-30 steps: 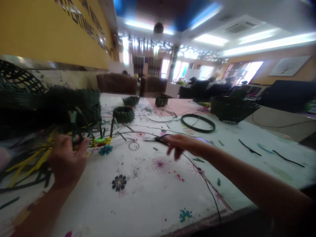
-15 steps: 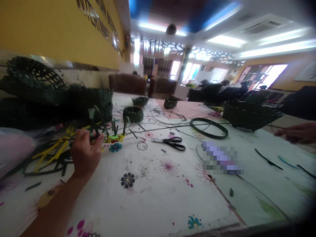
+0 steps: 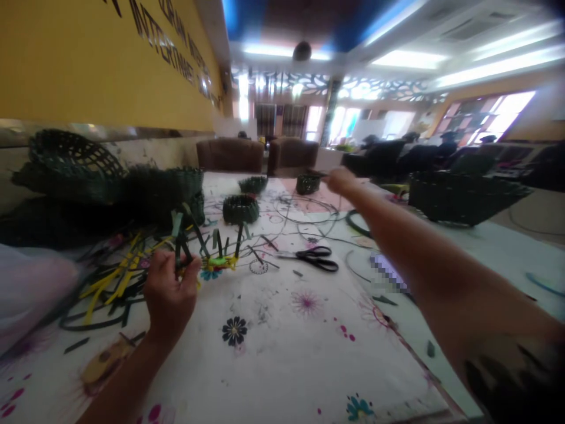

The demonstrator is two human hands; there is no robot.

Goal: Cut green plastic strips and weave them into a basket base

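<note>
Two hands logged: a green-and-yellow plastic-strip weave [image 3: 216,263], long axis toward 3 o'clock, is pinched by the nearer left hand [image 3: 170,294]; the right hand [image 3: 339,181] is extended toward 12 o'clock, its grip undeterminable.

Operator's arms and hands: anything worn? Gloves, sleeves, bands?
The left hand and right hand are bare, with no gloves, and no watch or band shows. The left forearm is bare as far as visible. The right forearm is bare up to a dark, blurrily patterned sleeve.
</note>
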